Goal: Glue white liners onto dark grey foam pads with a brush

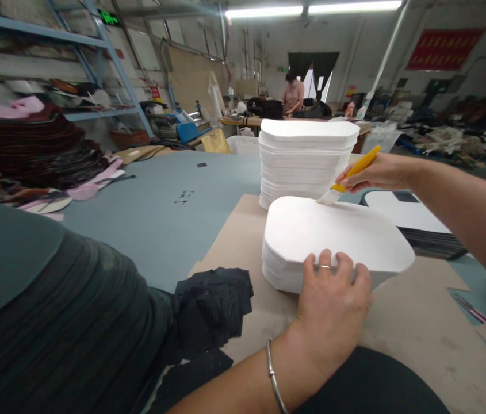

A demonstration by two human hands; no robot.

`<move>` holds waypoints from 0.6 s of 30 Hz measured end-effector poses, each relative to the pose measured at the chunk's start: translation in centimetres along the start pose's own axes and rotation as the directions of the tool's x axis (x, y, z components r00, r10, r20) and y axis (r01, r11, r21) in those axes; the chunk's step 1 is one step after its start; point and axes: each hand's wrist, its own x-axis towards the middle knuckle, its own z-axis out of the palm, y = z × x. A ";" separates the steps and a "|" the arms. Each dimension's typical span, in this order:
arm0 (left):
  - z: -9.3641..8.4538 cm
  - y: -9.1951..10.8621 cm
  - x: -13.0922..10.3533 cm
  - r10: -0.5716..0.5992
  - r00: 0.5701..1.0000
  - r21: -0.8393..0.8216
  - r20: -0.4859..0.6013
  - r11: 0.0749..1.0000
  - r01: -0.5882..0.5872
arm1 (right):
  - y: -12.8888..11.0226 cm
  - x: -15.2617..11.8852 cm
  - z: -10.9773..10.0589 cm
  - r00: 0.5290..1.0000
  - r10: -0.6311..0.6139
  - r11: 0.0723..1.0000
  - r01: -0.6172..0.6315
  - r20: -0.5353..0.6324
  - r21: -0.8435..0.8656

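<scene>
A yellow-handled paintbrush (357, 168) is gripped in my right hand (374, 174), its pale bristles down on the far edge of a stack of white rounded sheets (333, 230). My left hand (333, 302) lies against the near edge of that stack, fingers spread over the top sheet. Behind it rises a taller stack of similar white pieces (305, 161). Small black fabric squares (214, 305) are piled to the left of my left hand, beside a large stack of dark sheets (48, 305).
Brown board (415, 310) lies under the white stack on the grey-green table (152, 213). More white-topped dark pieces (419, 215) sit to the right, near scissors (469, 307). Brown and pink material (31, 144) is heaped at left. A person (293, 95) stands at a far table.
</scene>
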 end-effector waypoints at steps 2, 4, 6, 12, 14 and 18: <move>0.0 0.0 0.1 0.001 1.000 -0.001 0.003 1.000 -0.001 | 1.3 -1.8 -1.9 0.997 0.034 0.999 -0.035 -0.063 -0.011; 0.0 -0.1 0.2 -0.002 1.000 -0.004 0.013 1.000 0.002 | 2.5 -3.6 -3.4 0.990 0.057 0.998 -0.062 -0.131 -0.032; -0.1 -0.1 0.3 -0.005 1.000 -0.008 0.026 1.000 0.005 | 3.5 -5.2 -4.4 0.979 0.062 0.995 -0.077 -0.196 -0.071; -0.6 0.0 0.5 0.004 0.997 0.006 0.077 1.000 -0.004 | 4.6 -10.2 -2.6 0.910 0.023 0.942 -0.158 -0.414 -0.296; -1.1 0.2 0.5 0.009 0.994 0.009 0.112 1.000 -0.010 | 4.0 -12.4 -1.0 0.888 0.008 0.893 -0.213 -0.460 -0.396; -2.9 -1.2 2.4 0.010 0.970 -0.054 0.244 0.999 0.003 | 1.5 -16.4 2.1 0.883 -0.047 0.797 -0.248 -0.466 -0.550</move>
